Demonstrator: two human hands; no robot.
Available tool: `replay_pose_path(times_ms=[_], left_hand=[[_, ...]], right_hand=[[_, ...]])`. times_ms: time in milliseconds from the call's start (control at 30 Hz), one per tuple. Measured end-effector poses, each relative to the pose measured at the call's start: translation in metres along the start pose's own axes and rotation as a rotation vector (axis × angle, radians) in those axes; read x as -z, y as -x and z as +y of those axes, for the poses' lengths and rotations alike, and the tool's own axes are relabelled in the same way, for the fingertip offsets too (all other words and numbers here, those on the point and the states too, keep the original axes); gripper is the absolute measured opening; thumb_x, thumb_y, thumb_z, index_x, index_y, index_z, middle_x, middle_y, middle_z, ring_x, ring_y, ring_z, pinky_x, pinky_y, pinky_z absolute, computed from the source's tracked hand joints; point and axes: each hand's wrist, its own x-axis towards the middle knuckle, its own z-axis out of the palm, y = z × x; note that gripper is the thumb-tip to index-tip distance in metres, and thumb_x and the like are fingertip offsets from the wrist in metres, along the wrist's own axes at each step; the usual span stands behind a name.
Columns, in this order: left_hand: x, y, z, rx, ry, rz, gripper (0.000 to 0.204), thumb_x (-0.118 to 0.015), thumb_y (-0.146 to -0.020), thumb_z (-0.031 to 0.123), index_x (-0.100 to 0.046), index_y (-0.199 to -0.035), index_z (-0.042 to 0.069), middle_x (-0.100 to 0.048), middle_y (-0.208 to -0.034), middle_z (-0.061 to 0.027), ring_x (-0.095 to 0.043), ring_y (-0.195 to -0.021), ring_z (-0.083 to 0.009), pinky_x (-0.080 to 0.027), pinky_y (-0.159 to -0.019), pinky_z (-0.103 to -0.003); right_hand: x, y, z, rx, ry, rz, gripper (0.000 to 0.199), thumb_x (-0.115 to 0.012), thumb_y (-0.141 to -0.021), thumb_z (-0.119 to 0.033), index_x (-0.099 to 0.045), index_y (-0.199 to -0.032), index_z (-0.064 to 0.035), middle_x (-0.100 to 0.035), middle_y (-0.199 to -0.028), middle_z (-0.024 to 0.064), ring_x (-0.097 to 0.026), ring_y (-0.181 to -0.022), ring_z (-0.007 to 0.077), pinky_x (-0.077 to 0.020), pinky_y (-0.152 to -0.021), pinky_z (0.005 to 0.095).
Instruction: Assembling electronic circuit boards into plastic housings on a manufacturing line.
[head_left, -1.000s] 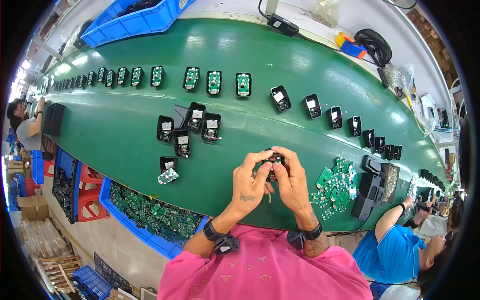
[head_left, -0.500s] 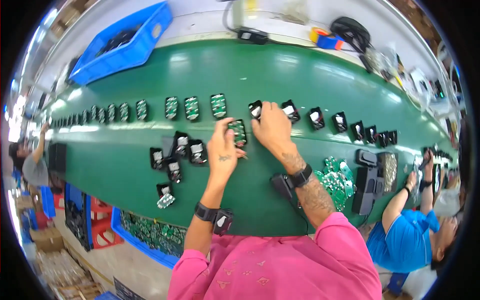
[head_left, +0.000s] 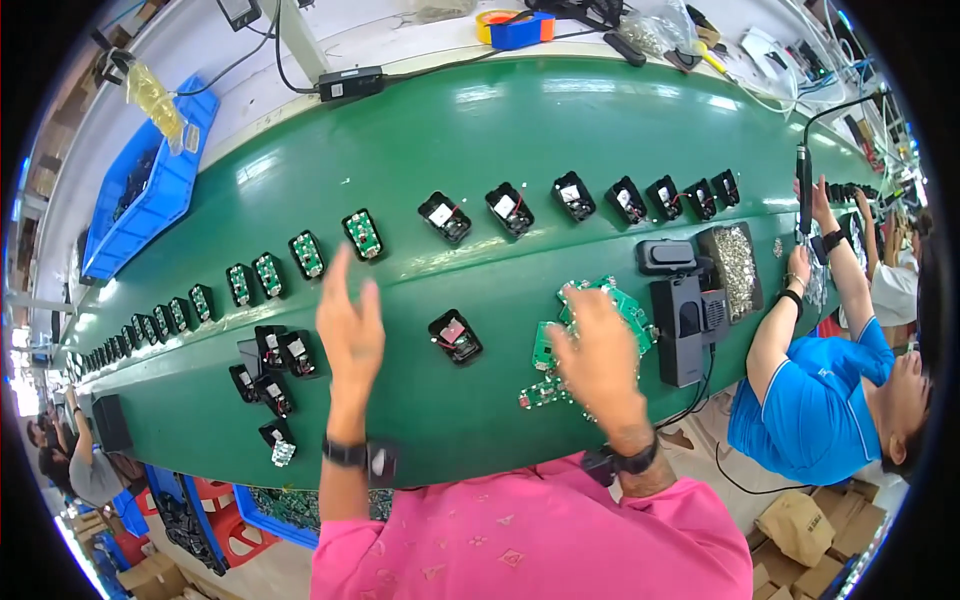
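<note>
My left hand [head_left: 350,325] is raised over the green belt [head_left: 500,140], fingers spread, holding nothing; a small black housing with a green circuit board [head_left: 363,234] lies just beyond it. My right hand [head_left: 598,350] reaches down onto a pile of green circuit boards [head_left: 560,345] at the belt's near edge; its fingers curl over the boards and I cannot tell if they hold one. One open black housing [head_left: 456,337] lies between my hands. A row of black housings [head_left: 575,196] runs along the belt.
A cluster of empty black housings [head_left: 270,365] lies left of my left hand. A black tool box and a tray of screws [head_left: 738,268] stand to the right, where a person in blue [head_left: 830,400] works. Blue bins [head_left: 140,195] sit far left.
My hands left the row of housings. The left hand drew back and opened; the right hand swung right and down onto the pile of circuit boards.
</note>
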Motion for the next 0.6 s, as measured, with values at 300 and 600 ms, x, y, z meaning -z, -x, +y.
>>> replay_pose_path(times_ms=[300, 600], left_hand=[[-0.041, 0.079, 0.051, -0.029, -0.086, -0.284, 0.1, -0.088, -0.064, 0.042, -0.042, -0.147, 0.008, -0.058, -0.136, -0.0181, -0.066, -0.108, -0.0357, -0.054, -0.088, -0.04], [-0.041, 0.082, 0.075, -0.045, 0.424, -0.321, 0.086, -0.084, -0.066, 0.013, -0.045, -0.142, 0.009, -0.057, -0.126, -0.0137, -0.064, -0.106, -0.0268, -0.06, -0.077, -0.034]], right_hand=[[0.02, -0.006, 0.079, -0.073, 0.194, 0.042, 0.023, -0.062, -0.094, -0.016, -0.067, -0.11, -0.001, -0.063, -0.099, 0.0164, -0.064, -0.086, 0.0388, -0.0509, -0.074, 0.0445], [0.043, 0.022, 0.031, -0.147, -0.744, -0.203, 0.02, -0.054, -0.099, -0.013, -0.065, -0.092, 0.0015, -0.068, -0.096, 0.0118, -0.063, -0.073, 0.0271, -0.0505, -0.068, 0.0367]])
